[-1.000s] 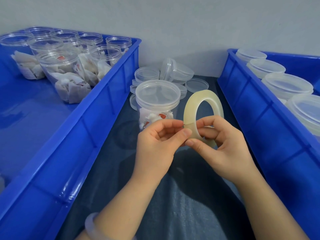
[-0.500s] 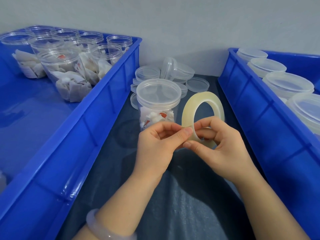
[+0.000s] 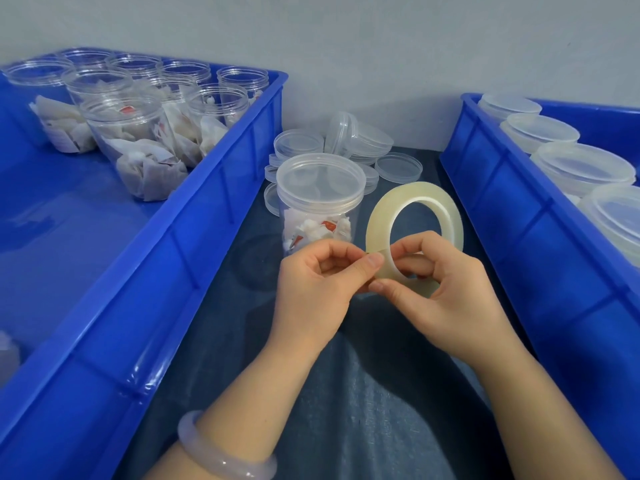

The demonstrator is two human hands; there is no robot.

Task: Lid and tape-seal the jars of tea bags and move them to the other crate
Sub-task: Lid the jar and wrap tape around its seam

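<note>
A clear roll of tape stands upright between the two crates. My right hand grips its lower part, with fingers through the hole. My left hand pinches at the roll's left edge with thumb and forefinger. Just behind my left hand stands a lidded jar of tea bags on the dark cloth. The left blue crate holds several open jars of tea bags. The right blue crate holds several lidded jars.
A heap of loose clear lids lies behind the lidded jar against the grey wall. Dark blue cloth covers the strip between the crates. A pale bangle sits on my left wrist.
Both hands and the tape roll have stayed almost in place; my left thumb keeps picking at the roll's edge. The view shifted slightly.
</note>
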